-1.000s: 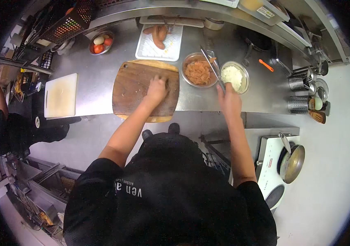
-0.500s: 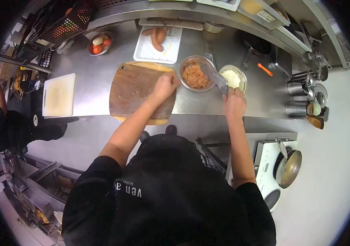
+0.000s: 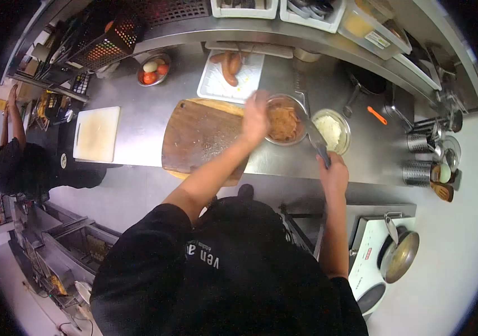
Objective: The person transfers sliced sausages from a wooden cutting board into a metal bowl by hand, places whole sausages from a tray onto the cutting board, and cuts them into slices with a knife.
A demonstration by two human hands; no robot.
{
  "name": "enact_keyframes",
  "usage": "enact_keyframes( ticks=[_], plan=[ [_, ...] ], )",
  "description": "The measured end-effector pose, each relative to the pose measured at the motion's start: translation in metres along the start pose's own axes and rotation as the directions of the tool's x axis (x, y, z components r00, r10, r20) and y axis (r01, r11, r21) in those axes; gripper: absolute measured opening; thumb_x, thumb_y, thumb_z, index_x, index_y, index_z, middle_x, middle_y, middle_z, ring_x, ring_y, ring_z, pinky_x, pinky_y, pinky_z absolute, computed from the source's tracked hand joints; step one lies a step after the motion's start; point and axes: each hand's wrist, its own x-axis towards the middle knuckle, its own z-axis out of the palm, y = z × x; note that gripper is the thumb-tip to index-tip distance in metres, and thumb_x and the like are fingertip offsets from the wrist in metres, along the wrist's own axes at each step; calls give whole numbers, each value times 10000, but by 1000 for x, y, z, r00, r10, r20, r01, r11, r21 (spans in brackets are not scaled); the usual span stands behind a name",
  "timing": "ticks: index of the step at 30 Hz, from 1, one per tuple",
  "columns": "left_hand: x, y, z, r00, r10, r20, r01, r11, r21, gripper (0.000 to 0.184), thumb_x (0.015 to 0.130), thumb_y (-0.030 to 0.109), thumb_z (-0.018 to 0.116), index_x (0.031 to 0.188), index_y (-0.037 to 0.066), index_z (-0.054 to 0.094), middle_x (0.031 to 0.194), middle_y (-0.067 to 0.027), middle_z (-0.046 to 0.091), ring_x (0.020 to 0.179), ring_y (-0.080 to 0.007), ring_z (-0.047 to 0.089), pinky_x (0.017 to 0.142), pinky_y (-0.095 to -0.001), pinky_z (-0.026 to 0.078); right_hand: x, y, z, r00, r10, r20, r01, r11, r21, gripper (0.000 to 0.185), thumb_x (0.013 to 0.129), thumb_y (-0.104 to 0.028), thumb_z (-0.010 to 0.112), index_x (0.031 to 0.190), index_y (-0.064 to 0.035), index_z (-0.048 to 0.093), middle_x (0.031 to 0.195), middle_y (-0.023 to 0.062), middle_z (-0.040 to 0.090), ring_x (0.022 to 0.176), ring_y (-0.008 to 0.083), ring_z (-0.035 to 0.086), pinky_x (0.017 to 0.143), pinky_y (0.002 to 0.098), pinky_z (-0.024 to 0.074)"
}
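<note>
My right hand [image 3: 334, 173] is wrapped round the dark handle of a knife [image 3: 318, 141], whose blade slants up and left over the rim of the bowl of orange-brown pieces [image 3: 283, 123]. Beside that bowl stands a bowl of white chopped food [image 3: 329, 130]. My left hand [image 3: 256, 119] is blurred at the left rim of the first bowl, its fingers too smeared to read. Under my left forearm lies a wooden board [image 3: 194, 134] with small crumbs. Behind it, sausages [image 3: 230, 68] rest on a white tray [image 3: 208, 84].
A white cutting board [image 3: 98, 134] and a bowl of tomatoes [image 3: 152, 73] are on the left. An orange tool [image 3: 377, 115] lies right. Utensil holders [image 3: 418, 173] stand at the right edge; a pan [image 3: 401, 257] sits on the stove. Another person [image 3: 17, 162] is at far left.
My left hand has moved from the wooden board to the bowl of orange-brown pieces. The knife blade has shifted and the whole view has swung, putting the counter lower and further right.
</note>
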Motion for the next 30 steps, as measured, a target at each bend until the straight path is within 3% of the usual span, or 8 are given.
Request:
enact_keyframes(
  ticks=[3,6,7,16,19,21,24,30],
  plan=[
    [10,-115,35,901,-374,-222,391,919,39,589,681,-44,501,1251,-114,370,1082,-303,473,1020,-447,460,920,-485,372,-5,-3,-14,894,272,357,-389,866,315,393,857,-313,624,1114,-18,583,984,176,646,819,268,631,729,350,490],
    [49,-172,31,781,-623,-28,622,782,-40,511,778,163,584,1201,-95,458,1064,-310,566,987,-419,570,838,-461,460,-20,-12,1,931,182,317,-305,864,401,369,893,-319,588,1099,-13,584,967,173,650,791,216,618,717,318,478],
    [66,-176,22,746,-638,190,651,759,-5,478,769,223,601,1130,-74,503,1064,-300,562,976,-421,571,857,-459,462,-24,-18,5,930,182,318,-305,867,394,369,893,-319,588,1099,-13,584,967,173,650,791,216,618,717,318,478],
    [97,-197,48,620,-784,3,742,588,321,493,716,266,658,1076,-51,541,1073,-238,582,1160,-328,487,930,-411,439,-38,-38,23,803,99,588,-463,724,511,299,923,-276,550,1009,8,585,706,84,613,613,184,575,593,313,462],
    [94,-220,29,666,-736,119,622,636,456,577,731,323,697,1116,-68,518,1057,-256,587,959,-349,608,836,-404,508,-39,-37,26,849,73,524,-430,671,604,285,932,-280,535,955,0,586,591,25,538,512,140,521,502,292,427],
    [89,-241,13,420,-797,434,868,493,66,449,823,270,602,1076,-93,526,944,-208,619,796,-283,643,714,-386,547,-34,-40,22,786,87,612,-547,559,623,196,960,-242,494,961,-56,554,576,-20,457,448,68,437,388,224,344],
    [62,-179,-54,363,-651,666,899,58,-433,306,917,213,409,985,-44,561,864,-118,626,731,-227,616,648,-372,541,-26,-58,19,794,61,605,-521,581,625,175,957,-220,492,965,-53,545,597,-11,472,449,73,447,379,230,352],
    [-28,-105,-117,417,-449,790,855,-100,-508,300,974,274,436,1105,15,510,935,-64,617,796,-126,593,721,-276,531,-27,-89,63,810,-70,583,-430,604,670,226,940,-234,507,1042,-37,547,590,37,532,433,124,489,418,277,398]
  ],
)
